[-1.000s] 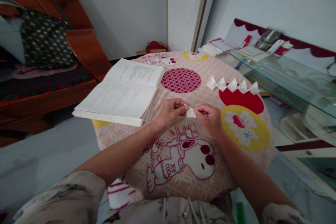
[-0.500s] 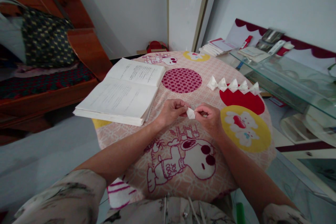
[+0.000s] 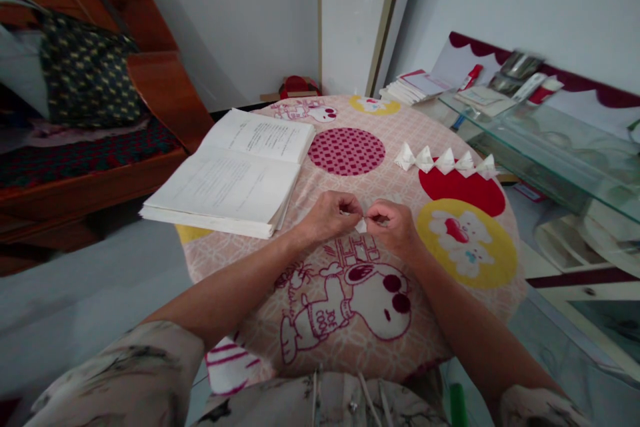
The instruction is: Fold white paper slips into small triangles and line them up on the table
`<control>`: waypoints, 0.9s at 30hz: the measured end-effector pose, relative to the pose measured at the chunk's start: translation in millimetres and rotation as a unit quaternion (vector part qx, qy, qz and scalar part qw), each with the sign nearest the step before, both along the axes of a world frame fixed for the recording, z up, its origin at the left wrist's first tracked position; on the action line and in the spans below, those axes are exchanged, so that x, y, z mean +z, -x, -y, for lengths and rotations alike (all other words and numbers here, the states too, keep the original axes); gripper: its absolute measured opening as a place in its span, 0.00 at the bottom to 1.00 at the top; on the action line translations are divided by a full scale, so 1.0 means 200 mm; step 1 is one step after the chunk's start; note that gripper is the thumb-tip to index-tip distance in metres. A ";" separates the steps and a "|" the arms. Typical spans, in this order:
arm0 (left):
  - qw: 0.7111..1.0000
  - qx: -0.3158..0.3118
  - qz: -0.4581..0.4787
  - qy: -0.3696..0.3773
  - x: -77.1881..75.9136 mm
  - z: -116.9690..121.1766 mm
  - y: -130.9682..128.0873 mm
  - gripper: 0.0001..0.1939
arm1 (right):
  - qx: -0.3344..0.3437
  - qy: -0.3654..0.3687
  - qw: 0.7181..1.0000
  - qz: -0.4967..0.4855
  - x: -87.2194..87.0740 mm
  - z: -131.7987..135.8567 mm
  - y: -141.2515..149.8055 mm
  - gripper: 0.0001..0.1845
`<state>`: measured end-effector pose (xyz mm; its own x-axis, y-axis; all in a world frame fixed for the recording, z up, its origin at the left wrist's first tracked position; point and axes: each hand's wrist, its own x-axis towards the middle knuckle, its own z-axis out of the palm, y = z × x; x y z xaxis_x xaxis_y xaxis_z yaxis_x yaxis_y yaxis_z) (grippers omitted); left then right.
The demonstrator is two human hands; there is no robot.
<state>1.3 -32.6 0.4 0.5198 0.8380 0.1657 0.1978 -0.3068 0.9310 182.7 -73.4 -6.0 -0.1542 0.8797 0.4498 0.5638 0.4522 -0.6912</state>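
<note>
Between my hands is a small folded piece of white paper (image 3: 361, 224), mostly covered by my fingers. My left hand (image 3: 334, 215) pinches it from the left with thumb and forefinger. From the right, my right hand (image 3: 393, 221) pinches its other side, the fingertips of both hands nearly touching. Beyond my right hand stands a row of several pointed folded-paper pieces (image 3: 445, 161), set side by side on the cloth. To the left of my hands lies an open book (image 3: 235, 177) with printed pages.
A patterned cloth covers the round table (image 3: 320, 260). At the right, a glass shelf (image 3: 550, 140) carries a metal container (image 3: 521, 65) and other small items. A stack of papers (image 3: 415, 88) sits behind the table. On the left is a wooden bench (image 3: 165, 90) with a dark patterned bag (image 3: 90, 70).
My fingertips have come closer together over the paper, so less of it shows. The row of folded pieces and the book have stayed put.
</note>
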 end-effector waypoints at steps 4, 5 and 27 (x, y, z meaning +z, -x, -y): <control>1.000 -0.006 -0.021 0.001 0.01 -0.01 0.01 0.06 | 0.012 0.027 1.000 -0.011 0.02 0.00 0.01 0.06; 1.000 -0.009 -0.024 -0.001 0.02 -0.01 0.01 0.06 | 0.011 0.036 0.999 -0.017 0.02 0.01 0.01 0.05; 0.996 -0.067 -0.021 0.052 -0.01 -0.07 0.04 0.10 | 0.021 0.243 0.959 -0.144 0.00 -0.02 -0.04 0.05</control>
